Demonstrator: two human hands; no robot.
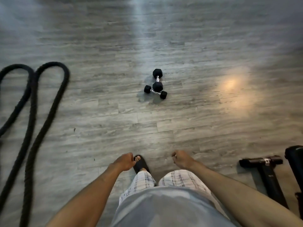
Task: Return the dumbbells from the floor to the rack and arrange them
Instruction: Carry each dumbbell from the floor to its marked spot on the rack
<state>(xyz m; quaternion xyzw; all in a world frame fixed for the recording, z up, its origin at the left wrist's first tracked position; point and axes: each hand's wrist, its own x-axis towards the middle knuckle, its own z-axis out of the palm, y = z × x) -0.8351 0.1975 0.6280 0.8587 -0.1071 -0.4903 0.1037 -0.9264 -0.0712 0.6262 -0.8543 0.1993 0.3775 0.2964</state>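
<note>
Dumbbells (157,86), two of them, lie on the wooden floor (196,120) ahead of the person, out in the open middle and far from any edge of it in view. The larger dumbbell (157,78) points away from the person. The smaller dumbbell (155,91) lies crosswise at its near end, so the pair makes a T, touching or very nearly so. No rack is in view.

Both have black hexagonal heads and a short bright metal handle. I judge them rigid, dense for their size, and unlikely to roll on their flat faces. The handle is the place to grip, fingers wrapped fully round the bar between the heads. The heads look too broad and smooth for a sure hold. Lifting the smaller one first may avoid knocking the other.

The left hand (125,162) and right hand (181,158) hang apart in front of the legs, fingers loosely curled, holding nothing. A sandal (142,166) shows between them. A battle rope (32,99) loops along the left, and a black frame (262,163) sits at the right.
</note>
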